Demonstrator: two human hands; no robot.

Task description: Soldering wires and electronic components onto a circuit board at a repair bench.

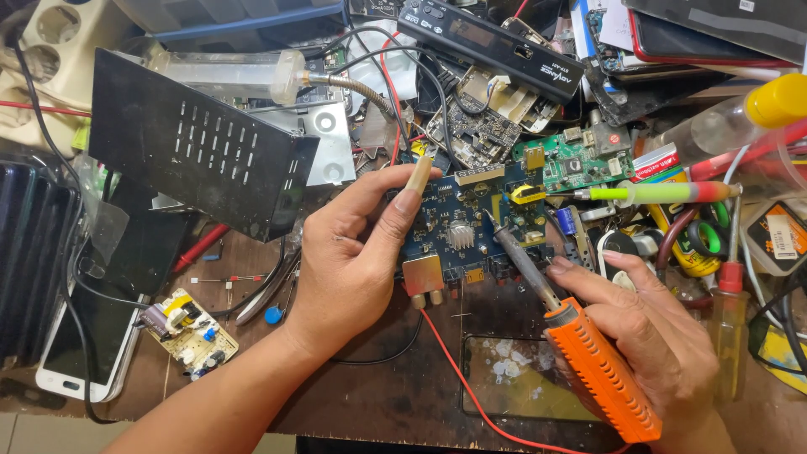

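My left hand (pixel 357 252) grips the left edge of a blue circuit board (pixel 471 223) in the middle of the bench and pinches a thin beige stick (pixel 419 175) between thumb and forefinger. In my right hand (pixel 647 336) I hold a soldering iron with an orange ribbed handle (pixel 601 374). Its metal shaft (pixel 521 261) slants up to the left, with the tip over the board near a small silver heatsink (pixel 460 235).
A black vented metal cover (pixel 202 143) leans at the left. A green board (pixel 576 160), a black set-top box (pixel 496 42), a small white board (pixel 187 329), a green-handled screwdriver (pixel 656 193), phones, wires and a red lead (pixel 471 387) crowd the bench.
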